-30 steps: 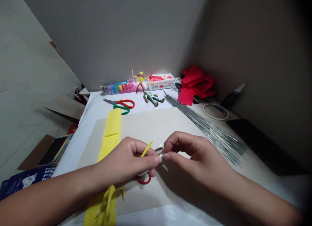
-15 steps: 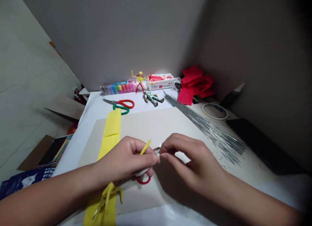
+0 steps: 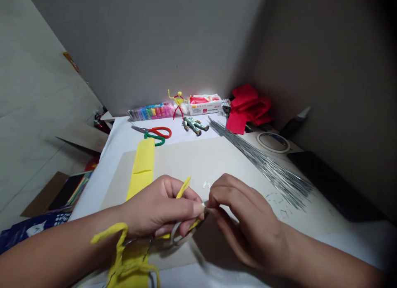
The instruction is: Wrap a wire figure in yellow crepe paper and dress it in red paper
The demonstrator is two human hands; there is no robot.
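Above board (image 3: 198,155) near edge: left hand (image 3: 161,209) is closed on yellow strip (image 3: 183,188), tail hanging loose. Right hand (image 3: 245,222) pinches a white bit (image 3: 205,206) at the left thumb tip. Risks: the pinch slips and the bit drops; the forearm sweeps wires (image 3: 263,164) at board's right edge.

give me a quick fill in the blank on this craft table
The left hand pinches a ____ strip.
The scissors have one red handle and one ____ one.
The wire bundle lies along the cardboard's ____ side.
Missing words: yellow; green; right.
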